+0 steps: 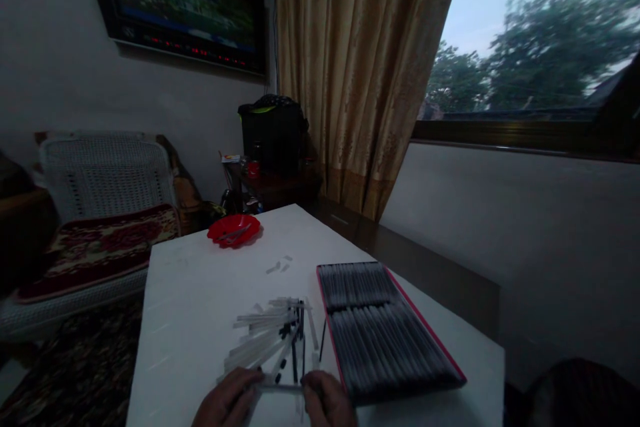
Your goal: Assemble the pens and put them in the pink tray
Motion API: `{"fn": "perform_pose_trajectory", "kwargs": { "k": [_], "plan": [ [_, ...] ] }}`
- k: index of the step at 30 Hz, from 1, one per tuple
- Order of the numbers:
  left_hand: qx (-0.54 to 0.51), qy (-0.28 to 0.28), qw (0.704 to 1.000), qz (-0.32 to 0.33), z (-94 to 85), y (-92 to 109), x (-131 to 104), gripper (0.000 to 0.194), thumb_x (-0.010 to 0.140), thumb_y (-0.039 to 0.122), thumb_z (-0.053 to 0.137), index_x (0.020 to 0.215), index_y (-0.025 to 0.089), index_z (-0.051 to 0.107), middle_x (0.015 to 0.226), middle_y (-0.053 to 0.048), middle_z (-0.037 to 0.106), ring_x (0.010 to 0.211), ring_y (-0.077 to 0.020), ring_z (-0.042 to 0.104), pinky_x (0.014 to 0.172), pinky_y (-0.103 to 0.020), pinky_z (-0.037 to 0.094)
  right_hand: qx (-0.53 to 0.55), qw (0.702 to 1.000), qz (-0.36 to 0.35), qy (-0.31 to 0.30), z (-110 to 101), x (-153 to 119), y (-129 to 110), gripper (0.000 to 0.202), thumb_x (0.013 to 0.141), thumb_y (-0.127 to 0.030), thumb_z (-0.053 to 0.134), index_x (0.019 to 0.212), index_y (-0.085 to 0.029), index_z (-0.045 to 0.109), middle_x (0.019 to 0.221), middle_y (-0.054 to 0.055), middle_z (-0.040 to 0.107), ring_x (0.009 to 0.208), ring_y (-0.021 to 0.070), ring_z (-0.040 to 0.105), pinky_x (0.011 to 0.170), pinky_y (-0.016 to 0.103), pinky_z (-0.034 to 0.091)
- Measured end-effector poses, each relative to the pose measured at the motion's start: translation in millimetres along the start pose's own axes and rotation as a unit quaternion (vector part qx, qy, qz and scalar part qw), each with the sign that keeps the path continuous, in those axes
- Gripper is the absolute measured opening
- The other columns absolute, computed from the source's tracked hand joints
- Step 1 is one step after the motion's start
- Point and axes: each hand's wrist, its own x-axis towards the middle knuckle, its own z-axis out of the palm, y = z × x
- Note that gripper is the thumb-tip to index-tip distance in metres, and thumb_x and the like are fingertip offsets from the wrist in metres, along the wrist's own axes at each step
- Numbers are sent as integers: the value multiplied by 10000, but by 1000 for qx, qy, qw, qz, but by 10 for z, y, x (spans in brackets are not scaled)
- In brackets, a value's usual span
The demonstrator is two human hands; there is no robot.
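Note:
Near the front of the white table, my left hand (231, 399) and my right hand (327, 401) pinch the two ends of a thin grey stick (281, 388), held level between them. Its exact kind is too blurred to tell. Just beyond my hands lies a loose pile of clear, narrow plastic sleeves (257, 347), with slim black sticks (295, 353) among them. To the right of my right hand is a pink-edged tray (425, 327), filled with two rows of slim dark pieces that look sleeved in clear plastic.
A red scalloped dish (234, 231) holding thin items sits at the white table's (190, 293) far left. Small clear scraps (280, 267) lie mid-table. Beyond are a white woven chair (107, 173), a side table with a black bag (273, 133), a curtain (360, 67) and a wall television (185, 7).

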Motion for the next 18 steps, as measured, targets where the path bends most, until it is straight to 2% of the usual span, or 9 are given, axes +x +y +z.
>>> {"fn": "perform_pose_trajectory", "kwargs": {
  "k": [6, 10, 13, 18],
  "plan": [
    [-15, 16, 998, -54, 12, 50, -2, 418, 800, 592, 495, 977, 303, 740, 1015, -39, 753, 942, -225, 683, 867, -301, 532, -8, 999, -31, -3, -11, 61, -86, 280, 813, -481, 546, 826, -237, 683, 807, 58, 663, 753, 220, 622, 688, 291, 494],
    [-24, 27, 998, -49, 5, 92, 26, 431, 786, 601, 503, 938, 281, 749, 976, -51, 758, 919, -224, 689, 841, -291, 542, -18, 999, -43, -28, -83, 47, -188, 192, 819, -377, 564, 889, -228, 663, 845, 56, 665, 782, 208, 629, 702, 275, 494],
    [-22, 35, 998, -41, 0, 103, 46, 430, 764, 599, 530, 917, 264, 751, 966, -58, 759, 904, -227, 693, 808, -290, 553, -50, 996, -51, -53, -111, 34, -254, 139, 819, -314, 559, 863, -221, 653, 817, 42, 656, 750, 190, 623, 671, 252, 484],
    [-5, 35, 999, -38, -4, 129, 63, 417, 784, 550, 508, 940, 239, 739, 952, -58, 759, 867, -218, 694, 792, -301, 553, -95, 992, -57, -63, -124, 42, -342, 148, 832, -292, 536, 894, -222, 650, 794, 22, 661, 731, 167, 616, 658, 227, 464]
  ]
}}
